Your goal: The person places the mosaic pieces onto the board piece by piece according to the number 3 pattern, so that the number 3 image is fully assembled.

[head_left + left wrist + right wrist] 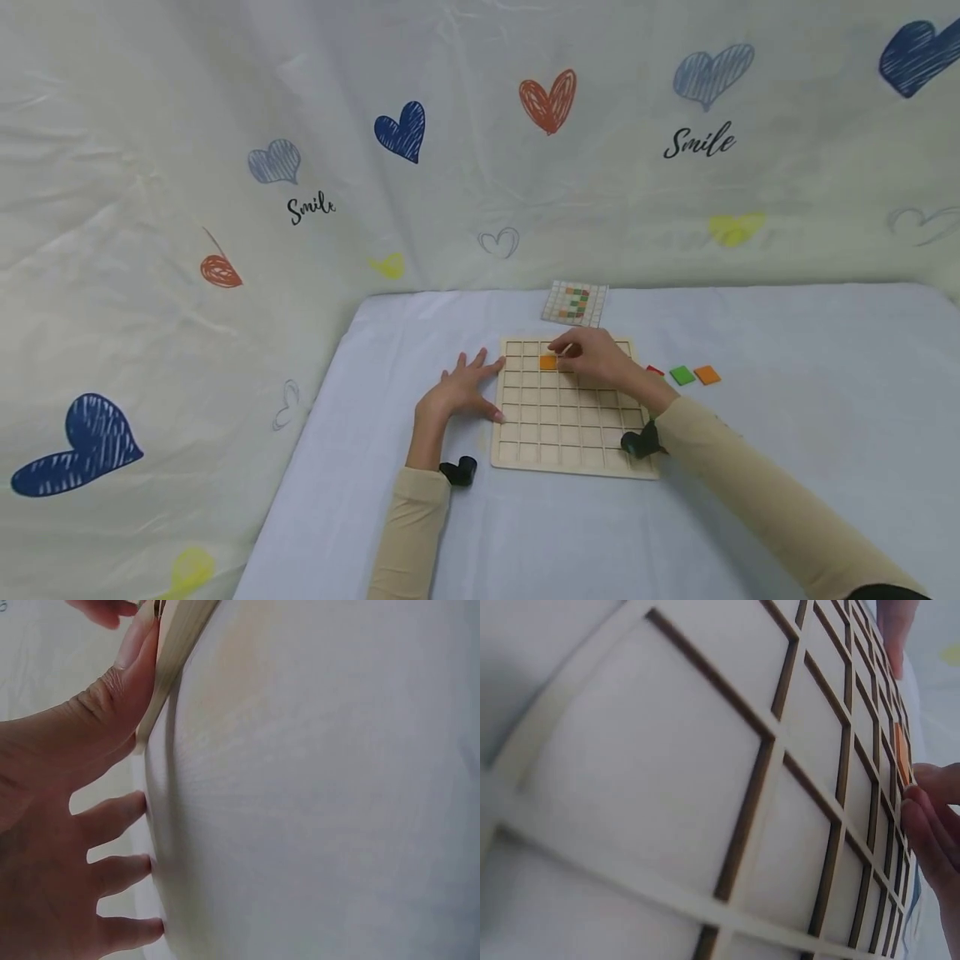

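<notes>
A square wooden grid board (558,433) lies flat on the table. The left hand (461,392) rests along its left edge, fingers spread; in the left wrist view the thumb (112,697) touches the board's side (176,660) and the other fingertips meet the cloth. Over the board's upper part is the right hand (592,354), its curled thumb and fingers pinching at the edge of an orange square tile (548,362) in a cell near the top. The right wrist view has these fingertips (919,787) against the orange tile (901,750), partly hiding their contact.
Right of the board lie a green tile (682,375), another orange tile (707,374) and a red tile (654,370) partly behind the right forearm. A pattern card (555,304) with coloured squares lies behind the board. Dark wrist cameras (461,471) sit by both wrists.
</notes>
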A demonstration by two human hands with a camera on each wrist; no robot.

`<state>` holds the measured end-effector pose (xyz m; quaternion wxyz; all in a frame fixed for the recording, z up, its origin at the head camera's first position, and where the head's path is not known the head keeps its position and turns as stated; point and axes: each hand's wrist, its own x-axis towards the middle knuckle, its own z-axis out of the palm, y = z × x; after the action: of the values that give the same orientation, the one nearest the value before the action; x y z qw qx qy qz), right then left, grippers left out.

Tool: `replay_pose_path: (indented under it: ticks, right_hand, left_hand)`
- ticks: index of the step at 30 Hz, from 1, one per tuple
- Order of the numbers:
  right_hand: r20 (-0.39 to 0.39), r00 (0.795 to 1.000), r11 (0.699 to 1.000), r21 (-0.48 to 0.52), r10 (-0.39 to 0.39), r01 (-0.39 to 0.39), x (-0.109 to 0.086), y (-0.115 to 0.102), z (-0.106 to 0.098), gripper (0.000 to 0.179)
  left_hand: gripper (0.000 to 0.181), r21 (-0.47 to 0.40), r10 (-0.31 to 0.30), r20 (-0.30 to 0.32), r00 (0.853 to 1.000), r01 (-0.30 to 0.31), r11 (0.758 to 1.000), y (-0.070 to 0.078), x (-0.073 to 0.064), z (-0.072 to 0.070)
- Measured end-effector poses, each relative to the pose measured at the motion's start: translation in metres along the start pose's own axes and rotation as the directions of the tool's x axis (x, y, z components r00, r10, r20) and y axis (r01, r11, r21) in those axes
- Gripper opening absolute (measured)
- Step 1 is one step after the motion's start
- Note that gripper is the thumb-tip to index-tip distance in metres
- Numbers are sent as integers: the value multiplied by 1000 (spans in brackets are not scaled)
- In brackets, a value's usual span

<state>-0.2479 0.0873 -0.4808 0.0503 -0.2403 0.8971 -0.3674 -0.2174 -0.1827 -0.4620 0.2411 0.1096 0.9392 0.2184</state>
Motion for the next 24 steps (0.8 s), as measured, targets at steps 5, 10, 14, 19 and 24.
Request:
replay_pose_path:
  ticks: [5, 10, 14, 19, 24]
  right_hand:
    - [-16, 1000, 1000, 17, 0, 1, -9, 5, -6, 27]
    - [-21, 1000, 1000, 6, 9, -9, -18, 7, -15, 26]
    - [-29, 999, 1000, -12, 16, -16, -25, 11, -23, 24]
    - [-41, 998, 997, -58, 55, -57, -31, 16, -27, 20]
    - [-57, 994, 991, -82, 97, -102, -41, 23, -31, 19]
  left_hand:
    - [106, 4, -5, 4, 1000, 5, 1000, 1, 0, 0]
    - [106, 10, -1, 1, 1000, 1, 1000, 3, 1, -1]
    - [106, 20, 8, 0, 1000, -8, 1000, 4, 3, -2]
    - [106, 25, -2, 4, 1000, 2, 1000, 4, 2, -3]
    - [106, 18, -1, -4, 1000, 1, 1000, 1, 0, -1]
